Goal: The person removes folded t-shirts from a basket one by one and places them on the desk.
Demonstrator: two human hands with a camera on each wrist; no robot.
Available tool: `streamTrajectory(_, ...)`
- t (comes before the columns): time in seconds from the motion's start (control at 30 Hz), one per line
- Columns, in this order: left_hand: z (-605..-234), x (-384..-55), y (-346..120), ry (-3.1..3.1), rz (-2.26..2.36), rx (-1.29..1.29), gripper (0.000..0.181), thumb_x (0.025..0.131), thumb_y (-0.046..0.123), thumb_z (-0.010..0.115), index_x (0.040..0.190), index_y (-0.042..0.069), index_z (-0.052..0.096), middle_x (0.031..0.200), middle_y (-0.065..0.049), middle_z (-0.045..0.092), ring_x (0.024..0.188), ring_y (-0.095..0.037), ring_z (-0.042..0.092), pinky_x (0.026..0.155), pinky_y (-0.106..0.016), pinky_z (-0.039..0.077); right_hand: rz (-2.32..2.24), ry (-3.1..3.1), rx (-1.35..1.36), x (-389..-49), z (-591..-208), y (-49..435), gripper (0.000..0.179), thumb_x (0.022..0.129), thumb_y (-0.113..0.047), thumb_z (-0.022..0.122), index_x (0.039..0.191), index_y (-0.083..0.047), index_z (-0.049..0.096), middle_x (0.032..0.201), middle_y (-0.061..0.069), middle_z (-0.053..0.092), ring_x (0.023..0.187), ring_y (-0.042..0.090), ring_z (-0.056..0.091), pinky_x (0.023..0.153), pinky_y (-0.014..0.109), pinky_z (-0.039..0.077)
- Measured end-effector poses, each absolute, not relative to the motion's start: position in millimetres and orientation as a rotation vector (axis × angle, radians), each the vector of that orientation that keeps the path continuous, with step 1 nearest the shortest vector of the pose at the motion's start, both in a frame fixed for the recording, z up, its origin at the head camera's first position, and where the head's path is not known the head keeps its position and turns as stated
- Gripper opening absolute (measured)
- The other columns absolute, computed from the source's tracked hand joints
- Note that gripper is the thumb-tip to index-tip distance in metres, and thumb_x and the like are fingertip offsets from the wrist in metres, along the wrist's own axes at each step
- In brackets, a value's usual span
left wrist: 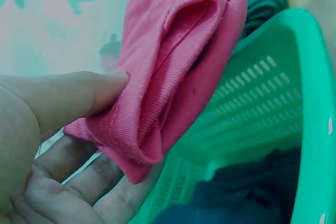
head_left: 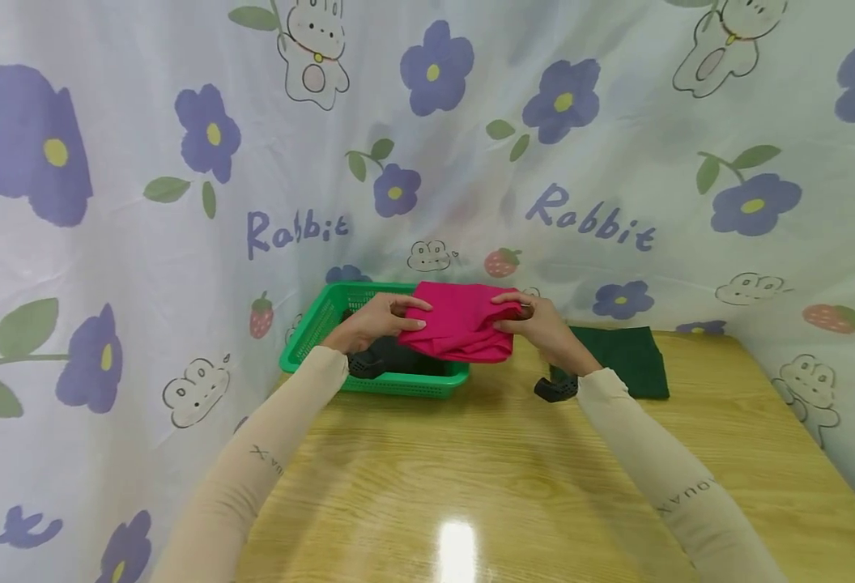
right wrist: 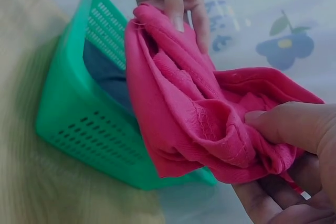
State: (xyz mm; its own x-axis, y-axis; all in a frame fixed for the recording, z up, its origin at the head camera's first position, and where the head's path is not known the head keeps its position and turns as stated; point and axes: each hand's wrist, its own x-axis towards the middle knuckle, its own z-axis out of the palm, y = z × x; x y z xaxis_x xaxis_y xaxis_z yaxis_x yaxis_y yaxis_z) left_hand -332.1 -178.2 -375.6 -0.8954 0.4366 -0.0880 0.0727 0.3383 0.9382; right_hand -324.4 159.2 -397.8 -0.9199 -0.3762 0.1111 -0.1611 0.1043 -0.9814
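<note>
A folded pink garment [head_left: 464, 320] is held up between both hands, over the right side of the green basket [head_left: 398, 385]. My left hand [head_left: 376, 320] grips its left end, thumb on one face and fingers under the other. At the opposite end my right hand [head_left: 544, 328] pinches the cloth between thumb and fingers. Loose folds and a ribbed, stitched edge of the pink garment [right wrist: 184, 108] show in the right wrist view. Dark cloth [left wrist: 241, 192] lies inside the basket, partly hidden by the garment and the left hand.
Folded dark green cloth [head_left: 627, 360] lies on the wooden table [head_left: 544, 486] to the right, behind the right wrist. A white curtain [head_left: 471, 162] printed with flowers and rabbits hangs behind and along the sides of the table.
</note>
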Motion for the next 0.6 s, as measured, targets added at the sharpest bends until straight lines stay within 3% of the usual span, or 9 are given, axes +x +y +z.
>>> streamTrajectory(0.13, -377, -331, -165, 2.267, 1.584, 0.474, 0.036, 0.097, 0.02, 0.075, 0.132, 0.02, 0.071, 0.128, -0.01, 0.065, 0.105, -0.029, 0.063, 0.093, -0.049, 0.053, -1.906, 2.223, -0.531, -320, -399, 174, 0.046, 0.094, -0.012, 0.077, 0.138, -0.014, 0.064, 0.131, 0.012, 0.065, 0.117, 0.025, 0.063, 0.094, 0.033, 0.054)
streamTrajectory(0.27, -377, -331, -152, 2.277, 1.563, 0.502, 0.036, 0.096, 0.02, 0.076, 0.132, 0.02, 0.071, 0.123, -0.011, 0.067, 0.099, -0.027, 0.064, 0.087, -0.043, 0.055, -1.9, 2.24, -0.508, -318, -400, 188, 0.047, 0.093, -0.014, 0.079, 0.139, -0.014, 0.064, 0.132, 0.012, 0.065, 0.115, 0.025, 0.063, 0.091, 0.031, 0.055)
streamTrajectory(0.33, -379, -330, -146, 2.284, 1.551, 0.513, 0.036, 0.096, 0.019, 0.076, 0.132, 0.02, 0.071, 0.121, -0.011, 0.068, 0.097, -0.026, 0.063, 0.084, -0.04, 0.055, -1.906, 2.235, -0.503, -317, -402, 194, 0.048, 0.093, -0.014, 0.079, 0.139, -0.013, 0.064, 0.134, 0.012, 0.063, 0.115, 0.025, 0.063, 0.091, 0.031, 0.055)
streamTrajectory(0.5, -384, -329, -131, 2.292, 1.503, 0.548, 0.035, 0.096, 0.02, 0.076, 0.131, 0.022, 0.072, 0.116, -0.009, 0.07, 0.094, -0.022, 0.06, 0.091, -0.052, 0.05, -1.906, 2.234, -0.5, -314, -408, 209, 0.046, 0.094, -0.013, 0.078, 0.138, -0.013, 0.064, 0.135, 0.012, 0.062, 0.116, 0.026, 0.063, 0.094, 0.034, 0.055)
streamTrajectory(0.6, -386, -328, -124, 2.305, 1.451, 0.581, 0.035, 0.096, 0.021, 0.076, 0.131, 0.024, 0.072, 0.115, -0.006, 0.071, 0.093, -0.022, 0.059, 0.089, -0.049, 0.05, -1.887, 2.26, -0.481, -310, -411, 219, 0.046, 0.093, -0.015, 0.079, 0.137, -0.014, 0.064, 0.138, 0.01, 0.059, 0.117, 0.024, 0.063, 0.097, 0.038, 0.053)
